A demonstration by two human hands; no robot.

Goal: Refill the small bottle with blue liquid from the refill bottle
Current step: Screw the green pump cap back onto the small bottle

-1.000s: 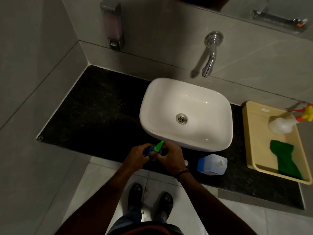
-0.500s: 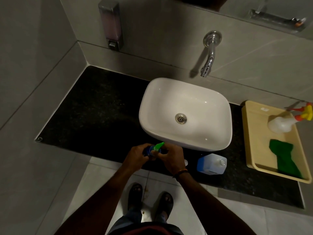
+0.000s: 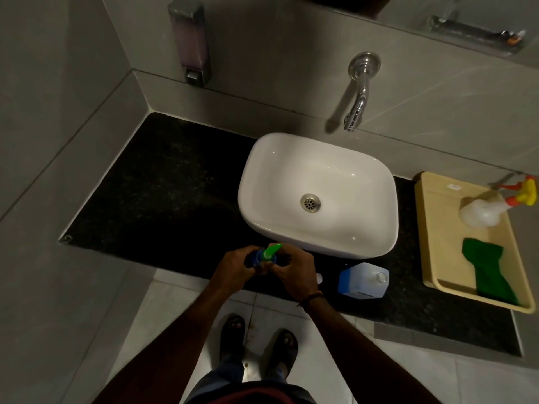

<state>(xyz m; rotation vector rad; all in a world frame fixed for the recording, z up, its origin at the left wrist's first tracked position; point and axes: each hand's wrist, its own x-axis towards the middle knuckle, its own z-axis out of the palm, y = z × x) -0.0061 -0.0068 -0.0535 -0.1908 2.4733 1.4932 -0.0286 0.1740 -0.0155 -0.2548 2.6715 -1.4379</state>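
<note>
The small bottle (image 3: 264,256), blue with a green pump spout, stands at the front edge of the black counter (image 3: 163,188), just before the basin. My left hand (image 3: 233,268) is wrapped around its body. My right hand (image 3: 294,271) grips the top near the green spout; most of the bottle is hidden by my fingers. The refill bottle (image 3: 363,280), pale and squarish with blue liquid and a white cap on top, stands on the counter to the right of my right hand, apart from it. A small white piece (image 3: 319,277) lies between them.
A white basin (image 3: 318,193) sits mid-counter under a wall tap (image 3: 358,91). At the right a beige tray (image 3: 431,228) holds a white spray bottle (image 3: 484,211) and a green cloth (image 3: 487,269). A soap dispenser (image 3: 191,39) hangs on the wall. The floor edge runs right below my hands.
Both hands stay on the small bottle in nearly the same place; the green spout has shifted only slightly between the fingers.
</note>
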